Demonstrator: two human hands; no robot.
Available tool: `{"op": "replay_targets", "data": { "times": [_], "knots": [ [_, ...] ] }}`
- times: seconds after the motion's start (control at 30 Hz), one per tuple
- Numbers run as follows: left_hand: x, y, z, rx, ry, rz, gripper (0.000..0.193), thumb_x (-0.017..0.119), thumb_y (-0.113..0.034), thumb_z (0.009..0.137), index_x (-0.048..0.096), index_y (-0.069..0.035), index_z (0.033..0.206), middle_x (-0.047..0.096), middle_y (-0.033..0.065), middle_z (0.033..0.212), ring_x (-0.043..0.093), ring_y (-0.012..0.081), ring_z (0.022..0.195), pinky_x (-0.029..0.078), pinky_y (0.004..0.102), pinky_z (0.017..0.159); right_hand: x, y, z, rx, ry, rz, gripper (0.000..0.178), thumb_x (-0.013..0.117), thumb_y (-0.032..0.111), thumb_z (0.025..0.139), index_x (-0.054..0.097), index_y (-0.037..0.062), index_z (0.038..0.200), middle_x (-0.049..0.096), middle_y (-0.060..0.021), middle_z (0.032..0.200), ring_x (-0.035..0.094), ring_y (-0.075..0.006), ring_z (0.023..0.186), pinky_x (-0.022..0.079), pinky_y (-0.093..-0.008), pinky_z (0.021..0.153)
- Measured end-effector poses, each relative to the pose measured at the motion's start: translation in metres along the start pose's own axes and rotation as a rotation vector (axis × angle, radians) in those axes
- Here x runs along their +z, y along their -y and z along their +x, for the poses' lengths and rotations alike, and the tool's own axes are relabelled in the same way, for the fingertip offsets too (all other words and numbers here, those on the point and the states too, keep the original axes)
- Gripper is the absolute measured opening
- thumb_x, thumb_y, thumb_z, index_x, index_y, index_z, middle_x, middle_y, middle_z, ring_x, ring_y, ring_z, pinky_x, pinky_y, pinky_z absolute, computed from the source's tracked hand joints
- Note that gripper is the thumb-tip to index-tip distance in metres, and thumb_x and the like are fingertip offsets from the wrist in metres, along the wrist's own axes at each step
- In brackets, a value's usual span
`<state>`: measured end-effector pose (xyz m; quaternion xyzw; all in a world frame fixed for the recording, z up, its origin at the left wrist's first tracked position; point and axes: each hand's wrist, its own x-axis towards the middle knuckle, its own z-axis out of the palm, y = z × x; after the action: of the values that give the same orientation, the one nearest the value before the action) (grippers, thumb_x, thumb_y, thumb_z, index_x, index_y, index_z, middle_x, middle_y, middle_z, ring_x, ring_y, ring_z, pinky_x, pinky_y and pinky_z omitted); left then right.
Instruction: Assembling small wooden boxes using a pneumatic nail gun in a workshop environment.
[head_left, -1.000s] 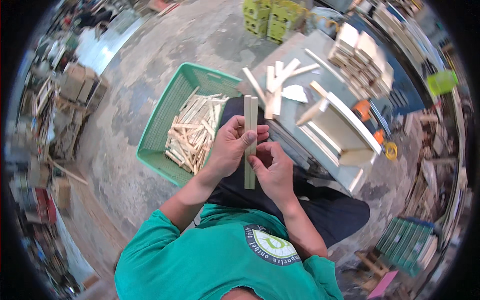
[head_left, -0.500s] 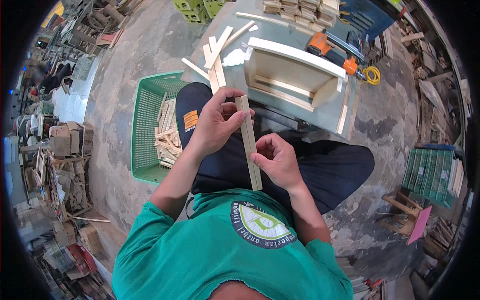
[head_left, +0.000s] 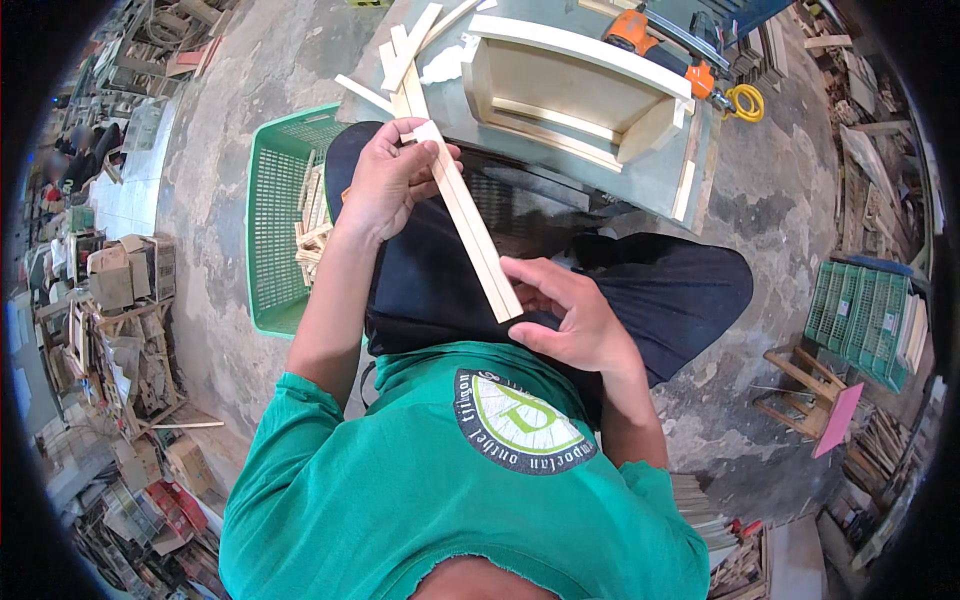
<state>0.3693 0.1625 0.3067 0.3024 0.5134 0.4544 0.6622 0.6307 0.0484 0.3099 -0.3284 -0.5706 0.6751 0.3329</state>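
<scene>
As wooden strips (head_left: 468, 220) slant, far ends (head_left: 428, 132) leftward

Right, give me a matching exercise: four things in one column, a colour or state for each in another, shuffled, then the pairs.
1. paired wooden strips
2. basket of wood pieces
3. coiled hose
4. small flat panel at lower right

A. pink
B. green
C. yellow
D. gripped near one end by the left hand

Pairs: 1-D, 2-B, 3-C, 4-A
</scene>
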Motion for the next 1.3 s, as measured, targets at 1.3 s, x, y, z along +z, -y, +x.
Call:
{"op": "replay_targets", "data": {
  "times": [1.3],
  "knots": [
    [0.045,-0.103,0.093,0.369,-0.068,0.905,0.035,0.072,-0.033,0.087,0.07,0.001,0.092,0.07,0.0119,0.075,0.065,0.0187,0.07,0.052,0.0352,0.069,-0.149,0.08,0.088,-0.136,-0.958,-0.889,0.019,0.071,0.008,0.089,0.074,-0.0009,0.106,0.07,-0.0109,0.091,0.069,-0.0189,0.079,0.053,-0.0317,0.075]
  ]
}}
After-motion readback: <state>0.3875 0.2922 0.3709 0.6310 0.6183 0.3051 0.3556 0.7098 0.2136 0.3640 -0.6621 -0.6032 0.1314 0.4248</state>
